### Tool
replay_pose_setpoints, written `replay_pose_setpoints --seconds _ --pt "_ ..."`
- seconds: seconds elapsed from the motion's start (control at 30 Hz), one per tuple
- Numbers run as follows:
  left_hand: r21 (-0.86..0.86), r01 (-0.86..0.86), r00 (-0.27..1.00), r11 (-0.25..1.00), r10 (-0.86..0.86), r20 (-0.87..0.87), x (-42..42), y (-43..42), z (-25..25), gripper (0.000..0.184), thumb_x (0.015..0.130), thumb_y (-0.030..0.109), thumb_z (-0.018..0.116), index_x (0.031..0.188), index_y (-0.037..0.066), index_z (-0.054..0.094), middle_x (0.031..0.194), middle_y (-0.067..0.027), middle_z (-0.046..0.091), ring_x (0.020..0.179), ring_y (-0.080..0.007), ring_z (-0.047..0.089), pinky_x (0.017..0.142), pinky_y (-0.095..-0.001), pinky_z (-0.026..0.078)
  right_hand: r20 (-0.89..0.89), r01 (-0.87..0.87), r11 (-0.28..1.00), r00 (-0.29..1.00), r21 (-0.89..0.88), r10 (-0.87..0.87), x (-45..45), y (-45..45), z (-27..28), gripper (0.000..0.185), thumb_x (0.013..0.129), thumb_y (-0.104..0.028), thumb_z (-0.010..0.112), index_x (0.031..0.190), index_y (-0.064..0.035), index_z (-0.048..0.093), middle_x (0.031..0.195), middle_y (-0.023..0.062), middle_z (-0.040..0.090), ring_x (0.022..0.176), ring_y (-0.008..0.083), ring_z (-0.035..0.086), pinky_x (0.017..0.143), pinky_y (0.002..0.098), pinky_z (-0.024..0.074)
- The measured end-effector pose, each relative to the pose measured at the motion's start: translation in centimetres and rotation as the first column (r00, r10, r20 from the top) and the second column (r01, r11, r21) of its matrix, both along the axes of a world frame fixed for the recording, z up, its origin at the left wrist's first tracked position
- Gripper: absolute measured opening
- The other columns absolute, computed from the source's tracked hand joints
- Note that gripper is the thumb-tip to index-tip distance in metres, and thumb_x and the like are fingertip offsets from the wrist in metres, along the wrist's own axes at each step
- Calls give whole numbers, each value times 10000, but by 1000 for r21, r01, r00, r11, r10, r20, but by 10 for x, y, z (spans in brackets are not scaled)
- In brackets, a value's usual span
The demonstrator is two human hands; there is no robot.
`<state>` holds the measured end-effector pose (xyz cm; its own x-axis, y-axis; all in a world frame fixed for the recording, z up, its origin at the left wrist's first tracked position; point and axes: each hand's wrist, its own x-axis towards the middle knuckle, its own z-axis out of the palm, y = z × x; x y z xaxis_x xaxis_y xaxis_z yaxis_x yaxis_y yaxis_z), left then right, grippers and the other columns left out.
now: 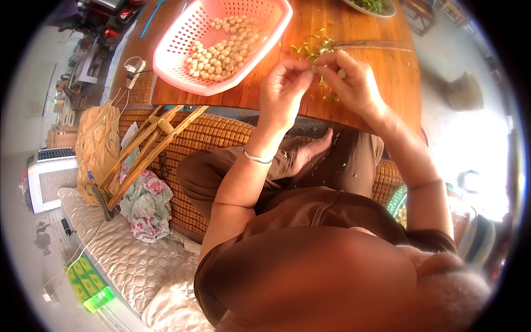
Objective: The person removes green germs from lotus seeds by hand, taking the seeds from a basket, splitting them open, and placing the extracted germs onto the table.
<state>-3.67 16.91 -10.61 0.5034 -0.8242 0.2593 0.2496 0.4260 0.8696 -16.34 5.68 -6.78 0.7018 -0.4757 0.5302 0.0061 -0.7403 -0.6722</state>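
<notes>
Over the wooden table (221, 98), my left hand (284, 91) and my right hand (357, 83) meet at their fingertips. Both pinch a small pale lotus seed (314, 69) there, mostly covered by fingers. Another pale seed (342, 72) shows against the curled fingers of my right hand. Just beyond the hands lies a scatter of thin green lotus seed cores (318, 48), with a few more bits under my fingers. To the left stands a pink plastic basket (168, 50) holding many round, pale lotus seeds (221, 58).
A plate of green bits (369, 5) sits at the table's far edge. Wooden crutches (157, 149) lean at the left over a beaded seat mat (204, 130), near a flowered cloth (146, 205). A power strip (134, 74) hangs by the table's left edge. A green basket (397, 202) stands at right.
</notes>
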Motion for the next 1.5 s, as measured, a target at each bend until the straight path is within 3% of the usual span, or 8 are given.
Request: replay_pose_setpoints --seconds 0.07,0.3,0.57,0.9,1.07,1.13,1.33,1.5 --pt "10 -33 999 999 33 -14 -1 -1 1 117 910 -4 651 1024 -1 623 925 -45 678 834 -82 628 773 -209 519 -16 0 1000 1000 13 1 0 1 0 122 869 -132 709 961 -68 662 738 66 680 614 190 643 573 312 503" --pt "23 -60 998 998 61 -25 -3 -1 0 98 898 -19 658 992 -3 640 931 -44 682 806 -66 613 746 -198 507 -35 14 1000 999 12 -14 1 -2 -5 134 857 -137 722 953 -61 668 772 77 697 637 201 666 576 305 515" --pt "3 -149 983 989 147 113 -4 -3 -3 78 869 -53 671 912 10 660 937 -16 667 751 -36 583 670 -184 478 -58 3 1000 998 9 -2 -1 0 -5 119 863 -115 704 945 -48 649 807 78 709 667 210 684 588 308 527" --pt "28 -163 975 986 157 156 -4 -3 -1 68 870 -38 677 906 16 659 891 5 652 727 -22 559 640 -176 459 -59 2 996 998 93 3 -1 3 -6 97 878 -110 682 945 -46 655 781 68 706 633 186 680 569 292 522" --pt "38 -117 991 992 115 68 -2 -3 0 66 870 -13 692 882 43 659 796 36 641 699 -7 546 609 -167 440 -91 4 981 996 192 14 -1 -1 -5 107 885 -126 681 959 -49 670 774 69 703 621 154 667 571 284 519" --pt "45 -122 990 991 119 73 -2 -2 -1 71 864 -16 695 878 41 655 796 34 640 690 -9 545 606 -166 440 -181 43 976 983 211 -4 -1 -1 -5 125 885 -131 683 979 -50 670 767 69 701 612 154 659 570 286 515" --pt "49 -121 989 991 116 87 -4 -1 1 88 837 -36 689 855 31 635 788 27 630 675 -16 547 602 -170 442 -94 -11 998 995 68 17 -1 2 -6 105 885 -115 670 960 -43 653 700 77 678 598 164 660 544 294 501" --pt "26 -118 989 993 115 93 -4 -2 3 95 826 -48 676 836 30 623 815 19 624 697 -15 548 605 -179 442 -103 -14 991 994 130 28 -2 3 -7 84 886 -111 665 930 -43 644 666 79 667 569 165 655 528 289 495"
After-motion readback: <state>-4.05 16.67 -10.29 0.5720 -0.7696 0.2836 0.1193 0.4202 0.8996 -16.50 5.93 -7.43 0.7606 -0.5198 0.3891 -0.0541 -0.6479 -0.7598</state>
